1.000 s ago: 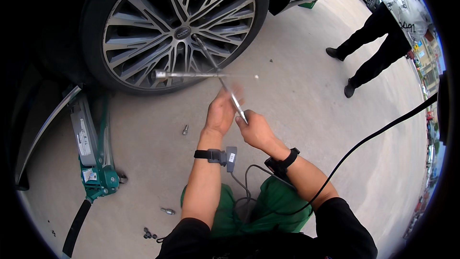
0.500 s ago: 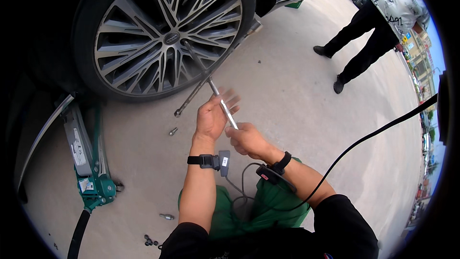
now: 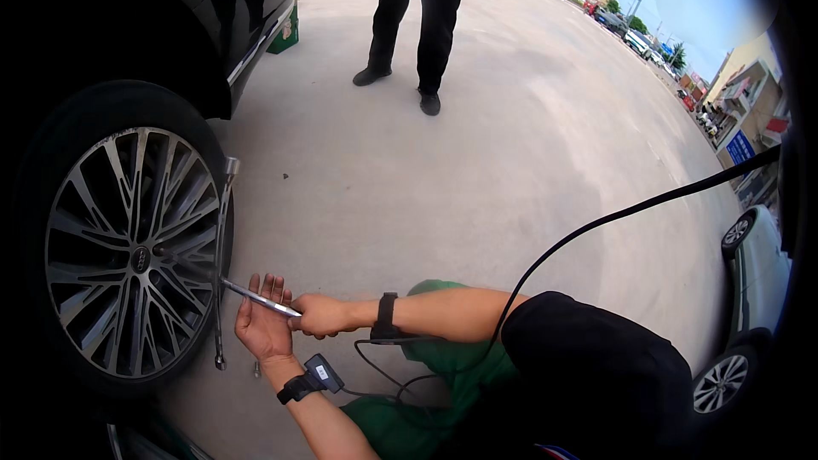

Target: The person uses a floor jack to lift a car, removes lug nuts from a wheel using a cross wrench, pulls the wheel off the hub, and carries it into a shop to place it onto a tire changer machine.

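Observation:
A four-way lug wrench [image 3: 222, 234] is fitted to the car wheel [image 3: 91, 300] beside the wheel's centre cap. One arm of its cross stands upward and another hangs down, while a silvery arm points out toward me. My right hand [image 3: 320, 315] is closed around the outer end of that arm. Palm up, my left hand [image 3: 266, 334] has its fingers stretched out, and the bar passes over its palm and fingers without being gripped. A small metal piece [image 3: 256, 369] lies on the ground near the wrench's lower end.
A dark car body [image 3: 243, 13] rises above the wheel. Ahead, a person in black trousers [image 3: 417, 21] stands near a green box [image 3: 286, 38]. A black cable [image 3: 630, 203] runs across the right side. A light-coloured car [image 3: 758, 281] is parked at far right.
My view has swung to the right, so the wheel now sits at the left and most of the floor jack is out of sight. The wrench's crossbar has turned more upright. My right hand keeps its grip.

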Available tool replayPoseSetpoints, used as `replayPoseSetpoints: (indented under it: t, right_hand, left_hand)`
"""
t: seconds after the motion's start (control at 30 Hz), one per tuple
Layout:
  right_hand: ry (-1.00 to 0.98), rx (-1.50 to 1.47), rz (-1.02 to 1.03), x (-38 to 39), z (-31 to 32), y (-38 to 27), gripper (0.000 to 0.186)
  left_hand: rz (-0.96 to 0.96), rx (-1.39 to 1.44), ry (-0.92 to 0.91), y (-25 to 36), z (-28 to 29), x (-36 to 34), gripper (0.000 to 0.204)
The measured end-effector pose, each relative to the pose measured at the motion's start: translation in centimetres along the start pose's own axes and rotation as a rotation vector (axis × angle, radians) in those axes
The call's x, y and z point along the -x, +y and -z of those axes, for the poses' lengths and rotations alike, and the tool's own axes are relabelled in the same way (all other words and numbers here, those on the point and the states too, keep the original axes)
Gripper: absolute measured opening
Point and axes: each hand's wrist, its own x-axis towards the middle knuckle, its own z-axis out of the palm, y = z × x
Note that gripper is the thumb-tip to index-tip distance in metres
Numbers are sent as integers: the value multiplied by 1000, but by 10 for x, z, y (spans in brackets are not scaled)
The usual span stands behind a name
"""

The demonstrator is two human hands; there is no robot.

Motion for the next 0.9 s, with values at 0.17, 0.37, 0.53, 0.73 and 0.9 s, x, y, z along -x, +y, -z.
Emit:
replayPoseSetpoints:
  t: [0.17, 0.37, 0.53, 0.73, 0.9]
  right_hand:
    - [467, 623, 337, 13, -21, 7, 23]
    - [-103, -552, 33, 19, 10, 5, 18]
    - [-34, -113, 116, -2, -3, -4, 22]
    - [457, 683, 429, 30, -18, -14, 20]
    - [-322, -1110, -228, 14, 0, -9, 20]
  left_hand:
    - [4, -2, -1, 3, 9, 2, 56]
    - [-39, 83, -103, -3, -9, 0, 59]
    - [-28, 27, 33, 4, 4, 2, 52]
    - [-72, 10, 116, 1, -1, 0, 43]
    - [-83, 116, 93, -2, 2, 5, 41]
